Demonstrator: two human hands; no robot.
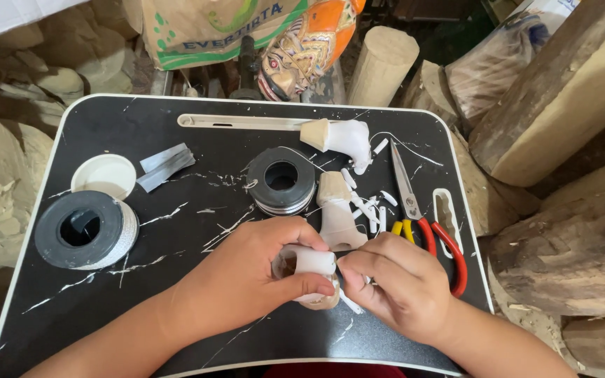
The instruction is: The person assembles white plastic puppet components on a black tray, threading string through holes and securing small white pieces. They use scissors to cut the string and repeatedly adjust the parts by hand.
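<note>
Seen from the head camera: left hand point(246, 276) wrapped around a small wooden piece point(311, 274), half covered in white tape, long axis lying sideways toward the right hand point(395, 285). Right fingers point(357, 267) pinched shut on the tape's loose end, just beside the piece. Beyond the fingertips, two more taped pieces point(336, 213), scissors point(414, 213), black tape rolls point(281, 180). No containers holding anything visible.

Black tray point(176, 140) w/ white streaks & rim, red/yellow-handled scissors point(425, 224), black tape rolls point(82, 229), orange patterned mask point(306, 45).
</note>
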